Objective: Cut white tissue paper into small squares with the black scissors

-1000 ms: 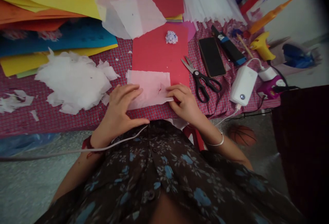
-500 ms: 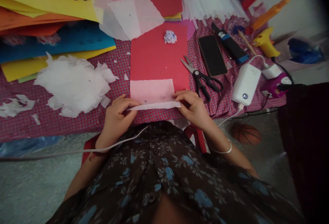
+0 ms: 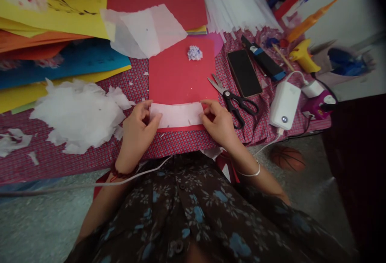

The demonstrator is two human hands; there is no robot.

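A thin sheet of pale pink tissue paper [image 3: 177, 115], folded over into a narrow band, lies on a red card sheet [image 3: 181, 74] at the table's near edge. My left hand [image 3: 137, 132] pinches the band's left end with fingers and thumb. My right hand [image 3: 218, 122] pinches its right end the same way. A small crumpled white and blue paper ball [image 3: 193, 53] rests on the far part of the red card.
Black-handled scissors [image 3: 233, 96] lie just right of my right hand, then a dark phone [image 3: 244, 72], a white charger box [image 3: 284, 104] and a yellow glue gun [image 3: 303, 54]. A heap of torn white tissue [image 3: 76, 112] sits left. Coloured card sheets [image 3: 54, 33] stack behind.
Both hands lifted the tissue's near edge and folded it away from me, so the flat sheet is now a narrow doubled band held at both ends.
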